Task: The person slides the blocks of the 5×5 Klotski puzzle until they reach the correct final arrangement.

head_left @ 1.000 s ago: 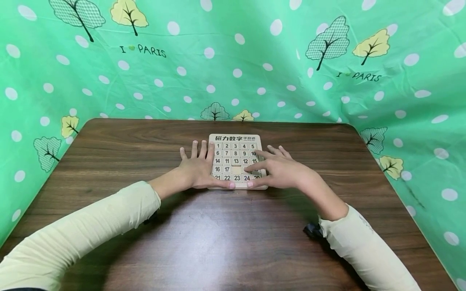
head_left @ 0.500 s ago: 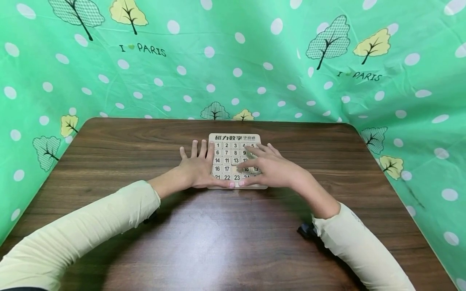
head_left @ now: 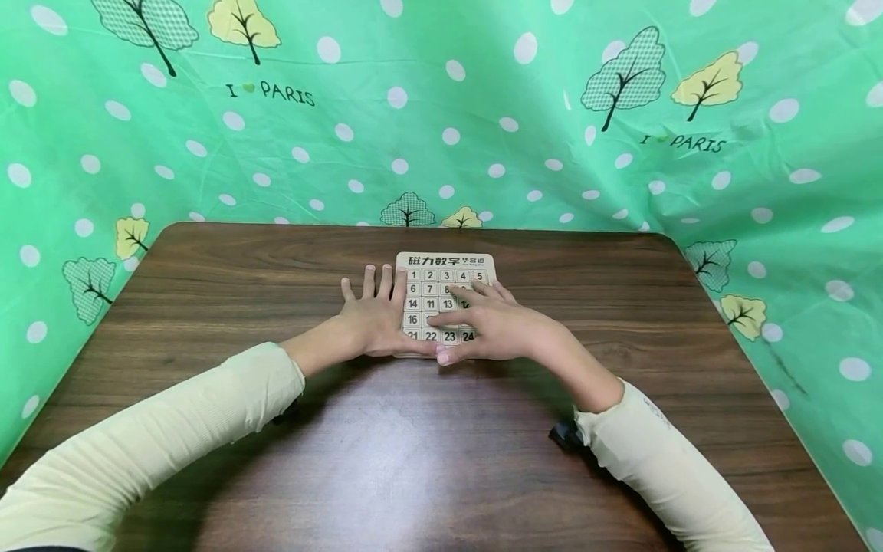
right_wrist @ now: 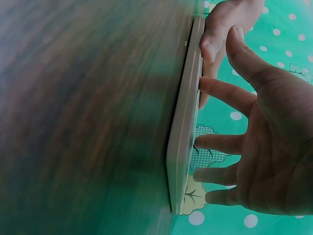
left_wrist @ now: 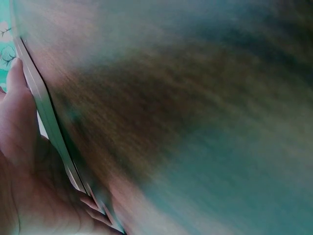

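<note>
On the bench [head_left: 586,268] lies the number puzzle [head_left: 429,296]; the right grip [head_left: 503,328], spread and holding nothing, has swept left across it, hiding the gap among its tiles [head_left: 412,320]; the left grip [head_left: 372,322], spread, rests against it

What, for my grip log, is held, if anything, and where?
Nothing: the left hand rests straight-fingered against the cream rectangular number-tile board; the right hand touches its tiles.

A brown wood-grain table [head_left: 386,460] carries a pale numbered-tile board [head_left: 438,297] towards its far edge.
</note>
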Tool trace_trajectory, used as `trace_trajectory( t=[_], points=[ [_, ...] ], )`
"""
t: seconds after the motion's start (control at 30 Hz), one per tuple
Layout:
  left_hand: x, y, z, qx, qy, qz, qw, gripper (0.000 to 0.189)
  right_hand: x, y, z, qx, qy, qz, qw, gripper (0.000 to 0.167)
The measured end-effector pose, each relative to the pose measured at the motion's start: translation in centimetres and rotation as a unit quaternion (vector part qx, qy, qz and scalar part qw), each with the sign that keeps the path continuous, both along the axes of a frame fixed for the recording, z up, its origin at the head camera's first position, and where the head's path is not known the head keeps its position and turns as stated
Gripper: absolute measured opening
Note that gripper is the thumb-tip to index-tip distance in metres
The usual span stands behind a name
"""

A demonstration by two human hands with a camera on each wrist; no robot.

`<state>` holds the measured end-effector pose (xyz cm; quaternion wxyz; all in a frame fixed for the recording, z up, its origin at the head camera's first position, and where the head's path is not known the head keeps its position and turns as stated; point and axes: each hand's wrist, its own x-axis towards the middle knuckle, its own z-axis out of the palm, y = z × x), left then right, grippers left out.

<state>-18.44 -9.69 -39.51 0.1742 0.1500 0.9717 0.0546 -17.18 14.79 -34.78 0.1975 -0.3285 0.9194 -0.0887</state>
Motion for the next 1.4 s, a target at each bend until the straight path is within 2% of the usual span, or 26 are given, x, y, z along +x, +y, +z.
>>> trace_trajectory(
  t=[0.4, 0.5, 0.7, 0.87, 0.97, 1.17, 1.4],
  points=[
    [0.0, 0.1, -0.1, 0.003, -0.002, 0.002, 1.0, 0.164, 0.5, 1.3, 0.4, 0.0, -0.007, -0.031, 0.9995, 0.07],
    [-0.2, 0.1, -0.3, 0.002, -0.006, 0.005, 1.0, 0.166, 0.4, 2.1, 0.3, -0.001, -0.003, -0.034, 0.9994, 0.067],
    [-0.1, 0.1, 0.0, 0.0, -0.007, 0.003, 1.0, 0.168, 0.2, 3.0, 0.1, -0.01, 0.003, -0.033, 0.9994, 0.062],
    [0.1, 0.1, 0.3, 0.0, -0.007, 0.003, 1.0, 0.165, 0.0, 2.2, 0.1, -0.033, 0.034, -0.006, 0.9989, 0.06],
    [0.1, 0.0, 0.4, 0.0, -0.008, 0.001, 1.0, 0.164, 0.0, 1.2, 0.2, -0.039, 0.038, 0.005, 0.9985, 0.062],
    [-0.2, -0.2, -0.2, -0.004, -0.007, -0.001, 1.0, 0.16, 0.1, -1.0, 0.1, -0.027, -0.002, 0.017, 0.9995, 0.073],
    [-0.5, -0.2, -0.7, -0.004, -0.001, -0.001, 1.0, 0.161, 0.0, -1.9, -0.1, 0.0, -0.024, 0.005, 0.9997, 0.077]
  ],
)
